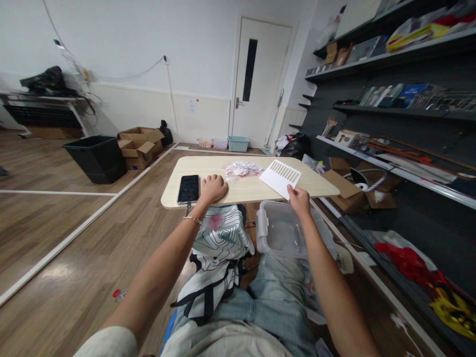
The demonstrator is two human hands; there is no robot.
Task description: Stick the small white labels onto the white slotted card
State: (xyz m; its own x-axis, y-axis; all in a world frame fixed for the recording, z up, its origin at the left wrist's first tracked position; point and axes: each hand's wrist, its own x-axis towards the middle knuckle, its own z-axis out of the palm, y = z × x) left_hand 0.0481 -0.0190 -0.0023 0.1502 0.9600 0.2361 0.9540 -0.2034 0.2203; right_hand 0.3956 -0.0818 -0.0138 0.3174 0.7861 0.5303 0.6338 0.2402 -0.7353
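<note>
My right hand [299, 200] pinches the near corner of a white slotted card [275, 184], which has a row of narrow cut-outs along its far side. The card is tilted over the right half of a pale wooden tabletop [316, 184]. On the tabletop rests my left hand [214, 188], palm down with its fingers spread and slightly bent, holding nothing I can see. Just left of it lies a smartphone [189, 189] with a dark screen. A loose pile of small white and pinkish paper-like pieces [243, 169] is heaped beyond and between the hands.
Below the table's right side stands a clear plastic bin [280, 233]; patterned cloth [219, 235] drapes at its left. A black bin [94, 158] and cardboard boxes [139, 144] stand on the floor to the left. Loaded dark shelves [401, 111] line the right wall.
</note>
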